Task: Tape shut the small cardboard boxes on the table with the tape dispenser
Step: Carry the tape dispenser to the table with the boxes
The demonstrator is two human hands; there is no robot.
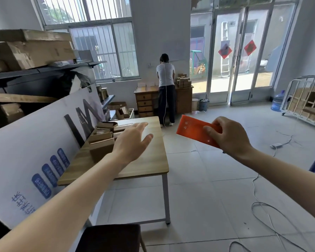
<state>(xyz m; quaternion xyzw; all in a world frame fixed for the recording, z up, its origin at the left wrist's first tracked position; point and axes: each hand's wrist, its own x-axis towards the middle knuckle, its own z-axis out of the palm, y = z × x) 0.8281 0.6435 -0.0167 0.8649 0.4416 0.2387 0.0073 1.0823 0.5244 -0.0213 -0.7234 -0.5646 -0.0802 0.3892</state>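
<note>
Close below me stands a dark seat (pixel 109 237). Over the floor to the right of the worktop (pixel 149 166), my right grip (pixel 229 135) is curled round one end of the orange tape dispenser (pixel 191 129), thumb on its face. My left grip (pixel 133 140) hangs spread and holding nothing over the worktop, just beside the small cardboard boxes (pixel 102 142). These are piled along its left side against a white printed board (pixel 35 151). Far off, a person (pixel 165 84) stands with back turned.
</note>
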